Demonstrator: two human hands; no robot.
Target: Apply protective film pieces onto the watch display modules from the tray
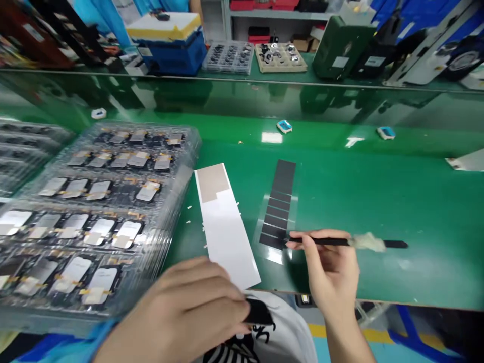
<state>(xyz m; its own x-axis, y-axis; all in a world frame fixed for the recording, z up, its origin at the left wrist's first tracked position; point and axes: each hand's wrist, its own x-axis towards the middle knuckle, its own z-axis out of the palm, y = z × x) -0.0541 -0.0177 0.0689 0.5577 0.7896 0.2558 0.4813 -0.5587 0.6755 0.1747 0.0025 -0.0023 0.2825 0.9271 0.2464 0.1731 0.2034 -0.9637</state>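
My left hand [189, 307] is closed on a small dark flat part [259, 311] with rounded corners, held low in front of my body; much of it is hidden by the fingers. In my right hand [335, 272] is a pair of black tweezers [330, 241], gripped between thumb and fingers, with pale wrapping [368, 242] toward its rear end. The tweezers' tip meets the lower right edge of a clear sheet of black adhesive strips [279, 204]. To its left lies a long white backing sheet [229, 237] with a beige patch at the top, partly behind my left hand.
A stacked clear tray [151, 267] with several small screen-like parts fills the left of the green bench [397, 201]. Small blue-and-white pieces [284, 126] lie toward the back. On the rear shelf stand a blue box [170, 55], parts trays [280, 57] and a green bin [342, 48].
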